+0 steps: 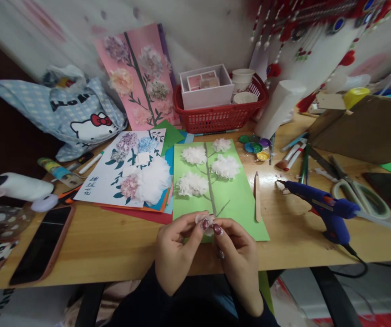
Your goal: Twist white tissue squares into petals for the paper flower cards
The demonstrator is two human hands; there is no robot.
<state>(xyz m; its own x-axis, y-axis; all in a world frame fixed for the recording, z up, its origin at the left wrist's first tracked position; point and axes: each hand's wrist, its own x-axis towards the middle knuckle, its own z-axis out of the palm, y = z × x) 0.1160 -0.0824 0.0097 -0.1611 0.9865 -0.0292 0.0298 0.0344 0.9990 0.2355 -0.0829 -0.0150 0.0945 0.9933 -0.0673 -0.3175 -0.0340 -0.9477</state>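
My left hand (178, 250) and my right hand (238, 254) meet over the front edge of a green sheet (249, 222). Their fingertips pinch a small piece of crumpled white tissue (208, 222) between them. On the green sheet a painted dark stem carries several ruffled white paper flowers (225, 167). The lower right branch bears no flower. A wooden stick (257, 197) lies along the sheet's right side. Farther right, a blue glue gun (321, 202) rests on its side, its nozzle pointing left.
Flower pictures, one white (95, 181) and one pink (130, 81), are at the left and back. A phone (42, 245) lies front left. Behind stands a red basket (212, 119). Scissors (362, 190), pens and a white roll (280, 106) are to the right.
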